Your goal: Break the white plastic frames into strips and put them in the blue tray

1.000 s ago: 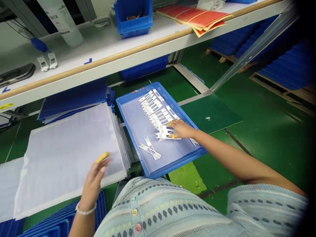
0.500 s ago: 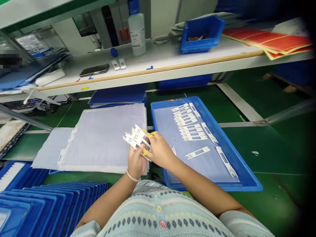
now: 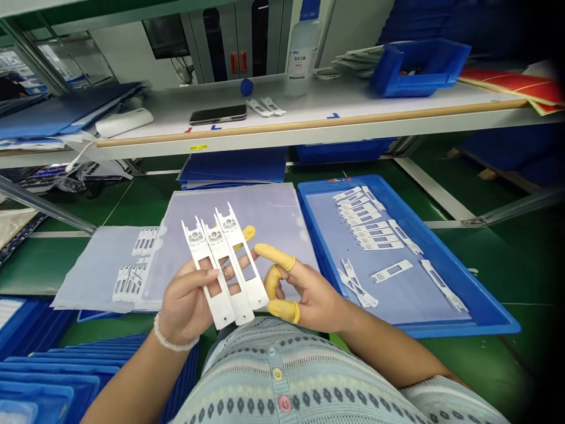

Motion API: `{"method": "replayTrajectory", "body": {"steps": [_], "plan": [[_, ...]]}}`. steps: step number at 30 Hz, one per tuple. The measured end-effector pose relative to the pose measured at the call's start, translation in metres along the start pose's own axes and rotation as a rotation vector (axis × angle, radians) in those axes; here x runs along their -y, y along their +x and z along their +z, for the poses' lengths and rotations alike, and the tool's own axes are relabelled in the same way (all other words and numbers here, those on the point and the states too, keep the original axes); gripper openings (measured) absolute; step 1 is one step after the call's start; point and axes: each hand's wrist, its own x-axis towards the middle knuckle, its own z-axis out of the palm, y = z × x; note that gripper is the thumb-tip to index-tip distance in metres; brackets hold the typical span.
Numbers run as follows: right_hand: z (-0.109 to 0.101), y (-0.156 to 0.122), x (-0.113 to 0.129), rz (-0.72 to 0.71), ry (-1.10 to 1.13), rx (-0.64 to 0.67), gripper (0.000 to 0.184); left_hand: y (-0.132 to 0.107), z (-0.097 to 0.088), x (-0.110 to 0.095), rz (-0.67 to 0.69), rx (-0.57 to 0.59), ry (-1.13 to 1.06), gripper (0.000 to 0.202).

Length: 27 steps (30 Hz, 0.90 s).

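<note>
Three long white plastic parts (image 3: 236, 300) with rectangular windows and forked tops are fanned out, upright and slightly tilted, in my left hand (image 3: 188, 300). Its thumb lies across the front of them and its fingers are behind; a yellow finger cot pokes out past the right part. Close to the right edge of the fan is my right hand (image 3: 309, 294), with yellow finger cots on its thumb and fingers. These fingers are spread apart, and I cannot tell whether the index tip touches the fan. Similar white parts (image 3: 392, 271) lie in a blue tray (image 3: 441, 330) at the right.
Under the hands is a stack of translucent sheets (image 3: 194, 203), with more white parts at its left. Blue trays (image 3: 53, 377) are stacked at lower left. The shelf (image 3: 309, 121) across the front carries a phone (image 3: 218, 115), a bottle (image 3: 301, 59) and a blue bin (image 3: 412, 85).
My hands have moved apart. The left hand has come left with the white parts, which now face me in a fan. My right hand's fingers have opened away from them. The view has turned left.
</note>
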Motion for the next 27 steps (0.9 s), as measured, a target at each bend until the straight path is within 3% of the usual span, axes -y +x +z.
{"method": "replayTrajectory", "body": {"steps": [6, 12, 17, 22, 25, 27], "plan": [[0.084, 0.054, -0.009, 0.080, 0.210, -0.101, 0.066, -0.017, -0.056, -0.076, -0.107, 0.063, 0.038, 0.072], [0.136, 0.091, -0.008, 0.062, 0.202, -0.181, 0.068, -0.028, -0.090, -0.133, -0.192, 0.075, 0.010, 0.082], [0.159, 0.108, -0.003, 0.045, 0.189, -0.185, 0.067, -0.024, -0.113, -0.156, -0.242, 0.107, -0.061, 0.084], [0.171, 0.118, -0.006, 0.041, 0.119, -0.178, 0.066, -0.019, -0.126, -0.166, -0.284, 0.167, -0.108, 0.080], [0.170, 0.125, -0.007, -0.030, -0.048, -0.175, 0.066, -0.018, -0.131, -0.168, -0.287, 0.200, -0.124, 0.068], [0.167, 0.131, -0.005, -0.148, -0.329, -0.256, 0.065, -0.018, -0.136, -0.169, -0.289, 0.222, -0.118, 0.060]]}}
